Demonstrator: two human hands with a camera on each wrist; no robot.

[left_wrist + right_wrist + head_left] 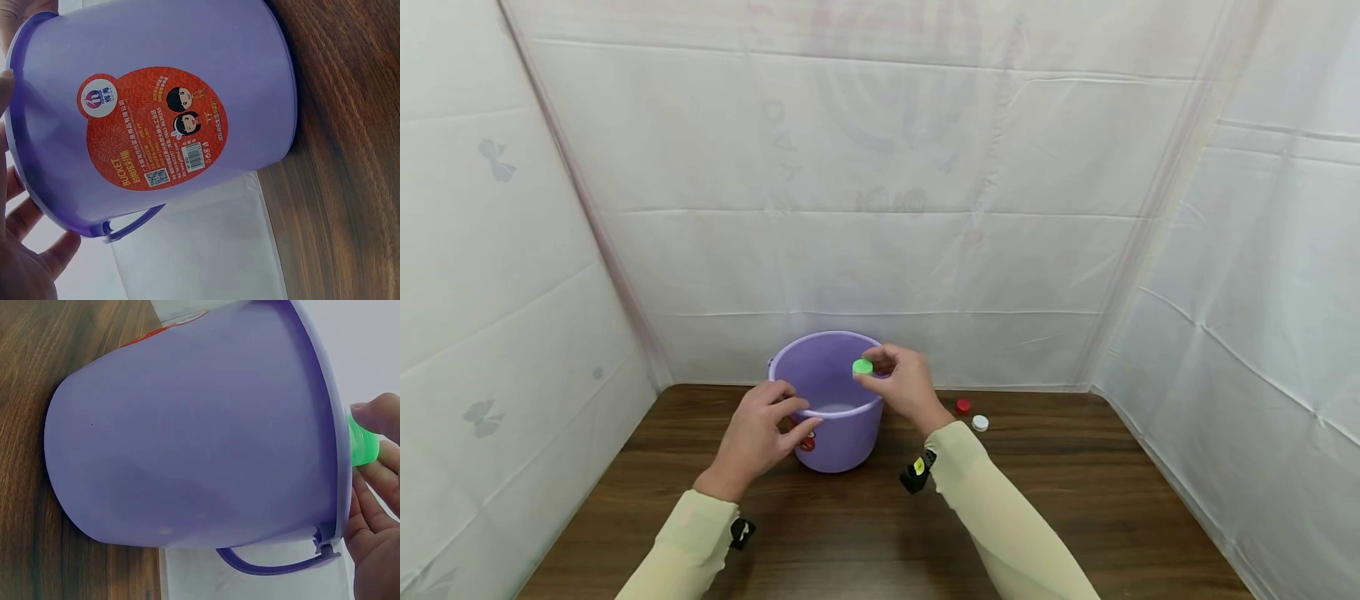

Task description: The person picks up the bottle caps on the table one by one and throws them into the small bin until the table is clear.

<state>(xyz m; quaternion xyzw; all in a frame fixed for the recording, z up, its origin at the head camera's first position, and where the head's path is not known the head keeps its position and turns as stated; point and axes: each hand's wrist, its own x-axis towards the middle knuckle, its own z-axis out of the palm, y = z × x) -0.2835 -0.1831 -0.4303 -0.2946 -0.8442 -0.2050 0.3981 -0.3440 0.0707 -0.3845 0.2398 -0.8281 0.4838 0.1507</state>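
The purple bucket (pixel 833 417) stands upright on the wooden table (pixel 1075 500), near the far edge by the white backdrop (pixel 880 250). The right hand (pixel 904 385) pinches a green cap (pixel 862 367) over the rim at 2 o'clock. The left hand (pixel 760 433) rests its curled fingers on the rim at 8 o'clock. A red cap (pixel 962 406) and a white cap (pixel 980 422) lie at 3 o'clock, well apart from the bucket; bare tabletop spreads toward 6.

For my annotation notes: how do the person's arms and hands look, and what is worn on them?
Both arms wear long, close-fitting pale yellow sleeves down to the wrists. A small black device with a yellow mark sits under the right wrist, and another black one under the left. The hands are bare.
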